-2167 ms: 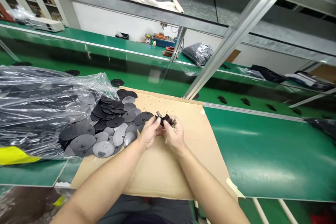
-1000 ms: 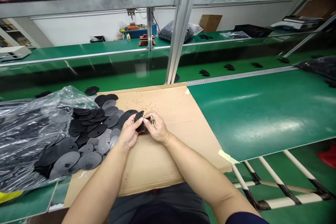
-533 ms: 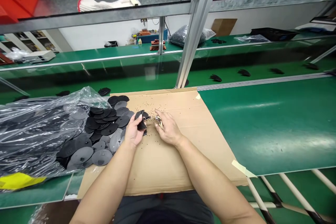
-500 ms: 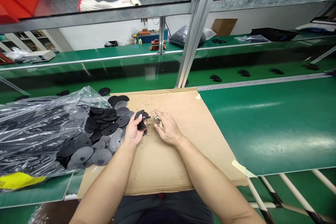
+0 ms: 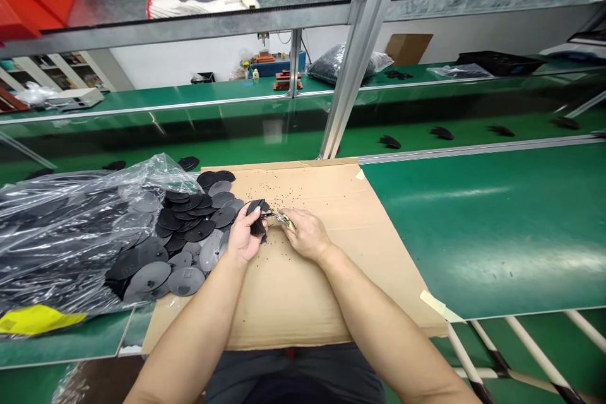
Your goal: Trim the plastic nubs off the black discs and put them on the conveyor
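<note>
My left hand (image 5: 243, 237) is closed on black discs (image 5: 256, 217), held tilted above the cardboard sheet (image 5: 288, 303). In my right hand (image 5: 307, 235) is a small pair of metal cutters (image 5: 283, 219) with pale handles, its tip pointing left and meeting the edge of the held discs. Whether the jaws are closed on a disc is too small to tell. Tiny black bits lie scattered on the cardboard around both hands. Beside my left hand is a pile of loose black discs (image 5: 184, 227).
A clear plastic bag (image 5: 61, 233) of black discs lies at the left, with a yellow label (image 5: 40, 320). A metal post (image 5: 353, 63) rises beyond the cardboard. Dark parts (image 5: 442, 133) sit spaced along the green belt (image 5: 364, 139) behind.
The cutters in my right hand have moved left onto the edge of the held discs, and my right fingers have closed more around the handles. The view has shifted slightly.
</note>
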`<state>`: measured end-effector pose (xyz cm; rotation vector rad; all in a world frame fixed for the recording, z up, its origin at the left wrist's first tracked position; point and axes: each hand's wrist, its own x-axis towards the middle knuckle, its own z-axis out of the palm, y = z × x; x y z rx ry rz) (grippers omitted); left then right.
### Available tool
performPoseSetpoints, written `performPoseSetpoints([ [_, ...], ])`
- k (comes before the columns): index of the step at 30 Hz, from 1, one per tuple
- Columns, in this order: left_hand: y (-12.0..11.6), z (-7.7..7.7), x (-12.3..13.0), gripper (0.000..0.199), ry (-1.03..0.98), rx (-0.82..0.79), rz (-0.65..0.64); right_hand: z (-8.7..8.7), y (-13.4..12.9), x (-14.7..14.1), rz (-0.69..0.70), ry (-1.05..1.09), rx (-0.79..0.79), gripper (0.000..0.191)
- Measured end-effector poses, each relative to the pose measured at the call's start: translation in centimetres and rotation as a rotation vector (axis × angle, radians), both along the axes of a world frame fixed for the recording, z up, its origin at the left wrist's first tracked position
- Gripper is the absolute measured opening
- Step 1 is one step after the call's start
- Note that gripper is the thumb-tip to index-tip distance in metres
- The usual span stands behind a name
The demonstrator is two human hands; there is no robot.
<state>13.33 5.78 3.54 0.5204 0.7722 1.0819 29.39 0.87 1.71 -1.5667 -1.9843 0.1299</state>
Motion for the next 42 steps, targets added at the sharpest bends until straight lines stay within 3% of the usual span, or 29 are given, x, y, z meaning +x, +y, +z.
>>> performPoseSetpoints([
  [9, 0.2, -0.8, 0.0, 0.043, 0.018, 0.028, 0.011, 0.1, 0.0, -0.3, -0.099, -0.078, -0.131, 0.028],
  [16, 0.1, -0.2, -0.1, 0.045, 0.003, 0.054, 0.06, -0.1, 0.1, -0.3, -0.06, 0.251, -0.084, 0.02],
  [19, 0.5, -0.3, -0.5, 0.046, -0.005, 0.058, 0.023, 0.0, 0.1, -0.2, -0.045, 0.297, -0.067, 0.02],
  [28, 0.7, -0.3, -0.4, 0.033, -0.091, 0.027, -0.035, 0.0, -0.1, -0.5, 0.035, 0.276, -0.05, 0.029],
  [34, 0.5, 0.0, -0.5, 0.039, -0.041, -0.027, -0.063, -0.3, -0.2, -0.8, 0.057, 0.227, -0.067, 0.032],
  [42, 0.3, 0.2, -0.5, 0.019, -0.1, -0.15, -0.217, 0.4, -0.7, -1.2, 0.113, 0.071, -0.139, 0.031],
])
